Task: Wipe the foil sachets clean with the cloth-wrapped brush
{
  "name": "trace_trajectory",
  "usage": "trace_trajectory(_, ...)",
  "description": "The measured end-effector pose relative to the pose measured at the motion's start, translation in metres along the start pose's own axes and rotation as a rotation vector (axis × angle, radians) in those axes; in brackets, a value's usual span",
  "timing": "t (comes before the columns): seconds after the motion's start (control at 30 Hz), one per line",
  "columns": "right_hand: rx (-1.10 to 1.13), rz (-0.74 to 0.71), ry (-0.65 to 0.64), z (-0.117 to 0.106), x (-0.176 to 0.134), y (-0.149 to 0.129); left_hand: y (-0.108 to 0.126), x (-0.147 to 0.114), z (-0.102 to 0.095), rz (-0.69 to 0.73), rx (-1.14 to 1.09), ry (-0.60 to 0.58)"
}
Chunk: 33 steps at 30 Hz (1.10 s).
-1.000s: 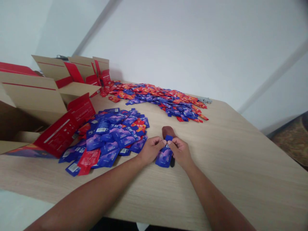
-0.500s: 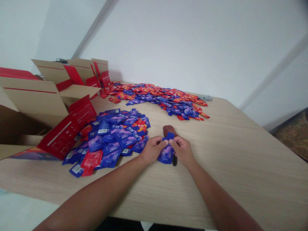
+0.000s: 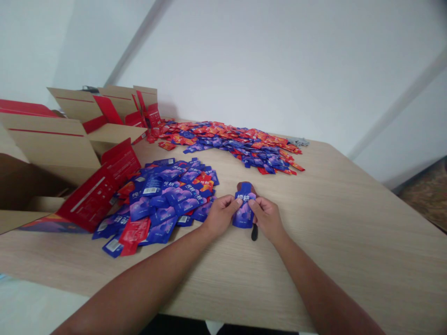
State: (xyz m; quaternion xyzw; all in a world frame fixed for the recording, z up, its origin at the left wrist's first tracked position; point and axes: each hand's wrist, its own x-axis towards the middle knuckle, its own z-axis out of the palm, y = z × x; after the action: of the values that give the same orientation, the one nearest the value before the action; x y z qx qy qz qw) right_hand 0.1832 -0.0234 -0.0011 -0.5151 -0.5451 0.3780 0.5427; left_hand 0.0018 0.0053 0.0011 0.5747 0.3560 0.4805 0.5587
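Observation:
A blue and purple sachet (image 3: 243,216) with white lettering is held upright between my two hands, its printed front toward me. My left hand (image 3: 221,214) pinches its left edge, and my right hand (image 3: 267,216) grips the right edge. Behind the sachet lies a brown object with a rounded top (image 3: 253,189); a black rounded end (image 3: 254,232) shows below, and the sachet hides the part between. Just left of my left hand spreads a heap of blue and red sachets (image 3: 167,200).
Opened red and tan cardboard boxes (image 3: 99,195) stand along the left side. A long pile of red and blue sachets (image 3: 237,139) stretches across the back of the wooden table (image 3: 331,223). Small grey pieces (image 3: 299,141) lie at that pile's right end, near the wall.
My fingers have shifted from the sachet's upper middle outward to its sides, so the white lettering now shows. The sachet has moved slightly up.

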Motion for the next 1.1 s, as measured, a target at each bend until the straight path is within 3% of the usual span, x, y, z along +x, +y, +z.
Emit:
trace_trajectory(0.13, 0.006, 0.012, 0.05, -0.0023, 0.0014, -0.0002, -0.0042, -0.0001, -0.0004, -0.007, 0.008, -0.045)
trace_trajectory(0.47, -0.036, -0.037, -0.032, -0.0008, -0.0013, -0.0027, 0.0022, 0.0004, -0.0025, 0.022, 0.037, 0.049)
trace_trajectory(0.73, -0.044, -0.008, 0.109, -0.0054, 0.0026, -0.0005, -0.0061, -0.0004, -0.003, -0.024, 0.074, -0.078)
trace_trajectory(1.0, -0.041, -0.044, -0.062, -0.0038, -0.0001, -0.0003, -0.0009, 0.0002, -0.0027, 0.037, 0.071, 0.036)
trace_trajectory(1.1, -0.061, -0.042, -0.04, -0.0025, -0.0003, 0.0008, -0.0003, 0.0, -0.0028, 0.034, 0.078, 0.025)
